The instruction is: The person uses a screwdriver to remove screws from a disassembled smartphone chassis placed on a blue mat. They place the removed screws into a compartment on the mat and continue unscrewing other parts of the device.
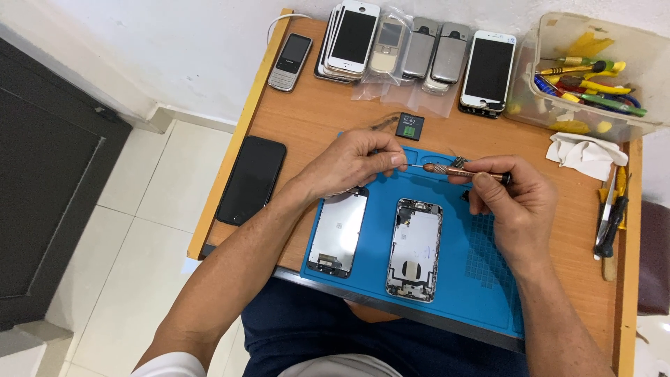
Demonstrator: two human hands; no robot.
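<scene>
The right hand [513, 202] is gripping a small copper-coloured screwdriver [457, 169], its fingers clamped around the handle, holding it level above the blue mat [481, 279]. The left hand [349, 164] is pinching the screwdriver's thin tip, fingers pressed together on it. Below the hands, an opened phone body [414, 249] and a detached screen [338, 232] are lying side by side on the mat, on the wooden tabletop [314, 115].
</scene>
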